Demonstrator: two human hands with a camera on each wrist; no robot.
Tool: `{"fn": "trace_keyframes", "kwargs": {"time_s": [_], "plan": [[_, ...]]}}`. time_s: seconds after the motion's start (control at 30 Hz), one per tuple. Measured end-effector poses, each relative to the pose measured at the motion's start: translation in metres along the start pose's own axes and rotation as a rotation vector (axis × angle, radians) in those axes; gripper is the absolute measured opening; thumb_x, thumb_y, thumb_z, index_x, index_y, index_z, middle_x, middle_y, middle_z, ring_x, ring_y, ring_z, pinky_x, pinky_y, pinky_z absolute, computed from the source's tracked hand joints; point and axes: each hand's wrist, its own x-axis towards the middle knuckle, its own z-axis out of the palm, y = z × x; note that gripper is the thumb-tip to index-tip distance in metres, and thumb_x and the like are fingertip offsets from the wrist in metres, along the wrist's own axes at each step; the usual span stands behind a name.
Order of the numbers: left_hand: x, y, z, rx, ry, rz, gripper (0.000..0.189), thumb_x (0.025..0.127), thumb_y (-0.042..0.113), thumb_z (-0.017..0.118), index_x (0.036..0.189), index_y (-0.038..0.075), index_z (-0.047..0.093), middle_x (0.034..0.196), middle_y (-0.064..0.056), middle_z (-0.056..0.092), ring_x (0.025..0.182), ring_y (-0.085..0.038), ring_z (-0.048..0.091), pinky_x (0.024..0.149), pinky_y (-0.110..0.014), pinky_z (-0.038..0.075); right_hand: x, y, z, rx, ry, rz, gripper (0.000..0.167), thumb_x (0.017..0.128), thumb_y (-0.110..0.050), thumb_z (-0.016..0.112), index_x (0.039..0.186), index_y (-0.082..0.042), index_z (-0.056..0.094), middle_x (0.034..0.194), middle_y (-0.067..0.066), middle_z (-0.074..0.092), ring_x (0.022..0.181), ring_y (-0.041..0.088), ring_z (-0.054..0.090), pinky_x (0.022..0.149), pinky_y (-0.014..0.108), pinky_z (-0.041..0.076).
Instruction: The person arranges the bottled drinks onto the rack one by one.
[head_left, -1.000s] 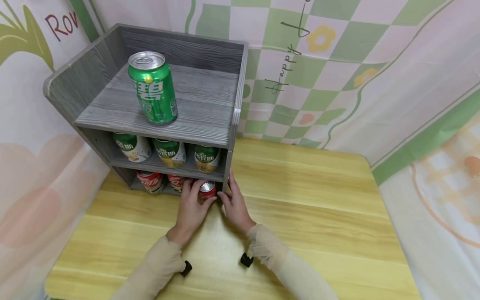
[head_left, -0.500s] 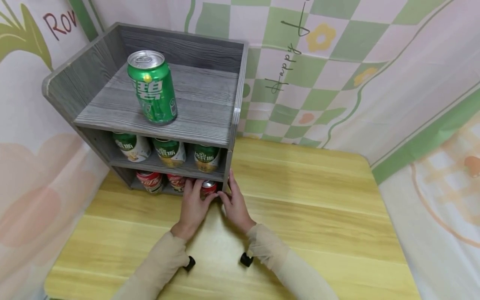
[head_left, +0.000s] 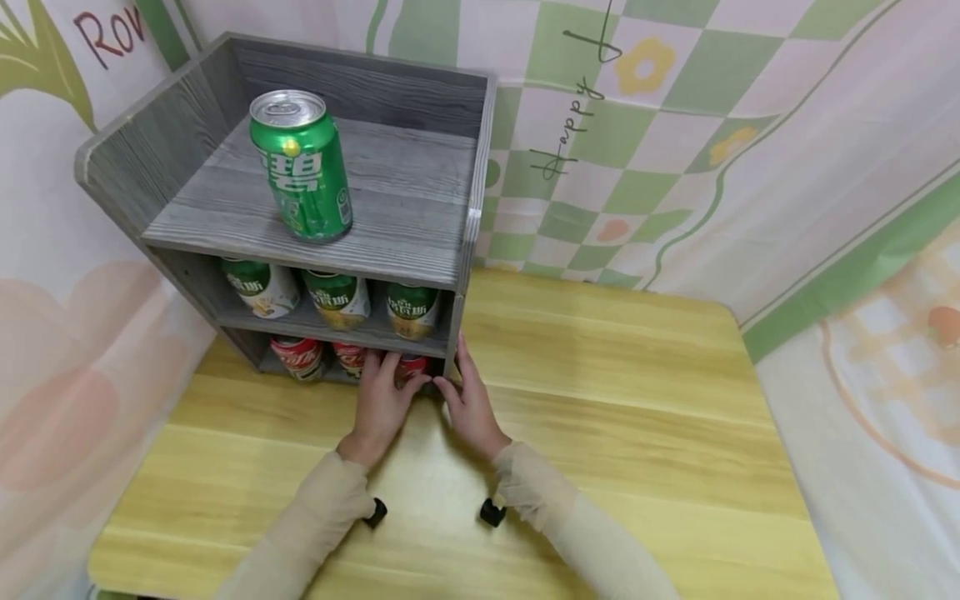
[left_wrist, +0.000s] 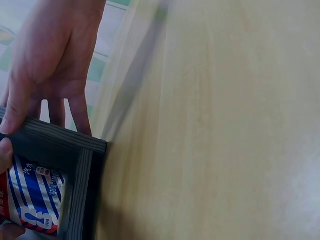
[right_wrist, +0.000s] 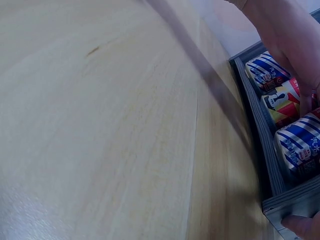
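Observation:
My left hand (head_left: 381, 408) reaches into the lower right of a grey wooden shelf (head_left: 225, 225). Its thumb and fingers hold a soda can (head_left: 412, 367), red above with blue and white stripes below; the can (left_wrist: 37, 192) stands inside the compartment in the left wrist view. My right hand (head_left: 474, 410) grips the shelf's right side panel, thumb at the front edge and fingers along the outside. Two more red cans, a left can (head_left: 300, 358) and a middle can (head_left: 349, 357), share that lower level; the left hand partly covers the middle one.
Three green and white cans (head_left: 335, 298) fill the middle level. A green soda can (head_left: 302, 171) stands on the top board. The shelf sits on a yellow wooden table (head_left: 630, 417), with a patterned cloth (head_left: 585, 167) behind it.
The can in my left hand has moved deeper into the lower compartment, its silver top now hidden under the board. My right hand keeps its place on the side panel.

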Motion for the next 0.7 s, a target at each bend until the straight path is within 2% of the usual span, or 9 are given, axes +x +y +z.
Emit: {"fn": "trace_keyframes", "kwargs": {"time_s": [0.2, 0.4, 0.7], "plan": [[0.0014, -0.0021, 0.0026, 0.029, 0.005, -0.021, 0.067, 0.071, 0.011, 0.092, 0.131, 0.002, 0.064, 0.137, -0.033, 0.05, 0.123, -0.046, 0.052, 0.099, -0.058, 0.051, 0.0012, -0.001, -0.0003, -0.012, 0.0, -0.01, 0.077, 0.1, 0.009, 0.053, 0.161, 0.0, 0.007, 0.166, 0.024, 0.017, 0.147, 0.039, 0.031, 0.104, 0.036, 0.054], [0.0017, -0.0033, 0.004, 0.057, 0.007, -0.016, 0.062, 0.072, 0.012, 0.092, 0.127, 0.001, 0.065, 0.133, -0.033, 0.053, 0.12, -0.047, 0.053, 0.099, -0.058, 0.051, 0.0014, -0.0014, -0.0001, -0.01, 0.002, -0.01, 0.077, 0.1, 0.01, 0.053, 0.161, 0.001, 0.008, 0.166, 0.023, 0.017, 0.147, 0.039, 0.03, 0.104, 0.037, 0.053], [0.0009, -0.0028, 0.0039, 0.075, 0.007, 0.003, 0.067, 0.072, 0.012, 0.092, 0.131, 0.001, 0.063, 0.136, -0.032, 0.05, 0.124, -0.047, 0.052, 0.099, -0.058, 0.052, 0.0004, -0.0011, 0.0, -0.007, -0.002, 0.008, 0.077, 0.099, 0.01, 0.054, 0.161, 0.0, 0.008, 0.166, 0.023, 0.017, 0.147, 0.038, 0.03, 0.105, 0.036, 0.052]]}}
